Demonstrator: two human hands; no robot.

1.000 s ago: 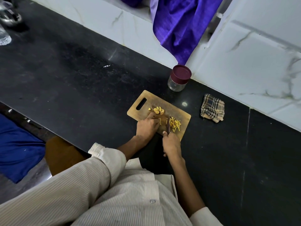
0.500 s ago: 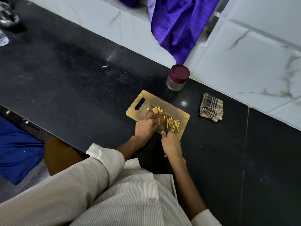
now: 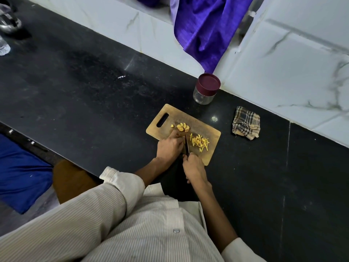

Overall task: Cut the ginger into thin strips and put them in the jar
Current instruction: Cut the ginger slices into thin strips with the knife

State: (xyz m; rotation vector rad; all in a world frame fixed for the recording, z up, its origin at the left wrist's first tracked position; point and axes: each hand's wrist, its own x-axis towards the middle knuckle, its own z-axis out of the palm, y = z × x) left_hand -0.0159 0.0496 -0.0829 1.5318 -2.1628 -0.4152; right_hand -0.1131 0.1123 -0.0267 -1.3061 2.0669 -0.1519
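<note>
The right hand [image 3: 194, 168] has its grip curled round the handle of a knife [image 3: 187, 146], blade pointing to 12 o'clock on the wooden cutting board [image 3: 211, 148]. At 9 o'clock of the blade, the left hand [image 3: 169, 146] presses curled fingers down on ginger mostly hidden beneath them. Cut strips [image 3: 200, 142] lie at 3 o'clock of the blade; uncut ginger slices [image 3: 182, 127] sit at 12 o'clock of the left hand. The jar [image 3: 205, 89], maroon lid on, stands on the black table [image 3: 85, 103] at 12 o'clock of the board, a checked cloth [image 3: 245, 122] at 2 o'clock
</note>
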